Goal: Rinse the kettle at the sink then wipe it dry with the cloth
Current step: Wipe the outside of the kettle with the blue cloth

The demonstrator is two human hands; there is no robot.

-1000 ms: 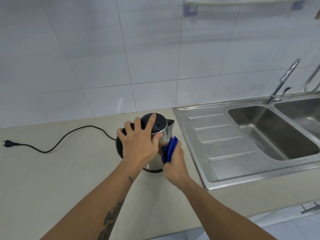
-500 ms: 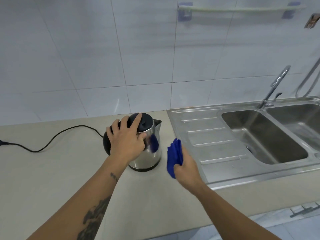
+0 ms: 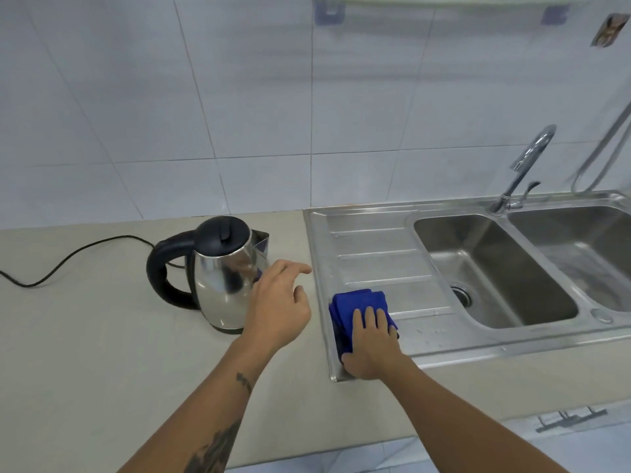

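Wiping looks finished: the left hand (image 3: 276, 308) has let go of the kettle (image 3: 222, 271) and hangs loose-fingered just beside it, while the right hand (image 3: 370, 346) has carried the blue cloth (image 3: 358, 303) away and presses it flat on the sink (image 3: 375, 233) drainboard. Kettle stands upright on the counter (image 3: 85, 336) beside the sink, its power cord (image 3: 78, 252) trailing away on the far side; nothing blocks either hand.

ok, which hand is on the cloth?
The right hand, pressing the blue cloth flat on the sink's drainboard; the left hand hovers empty beside the kettle.
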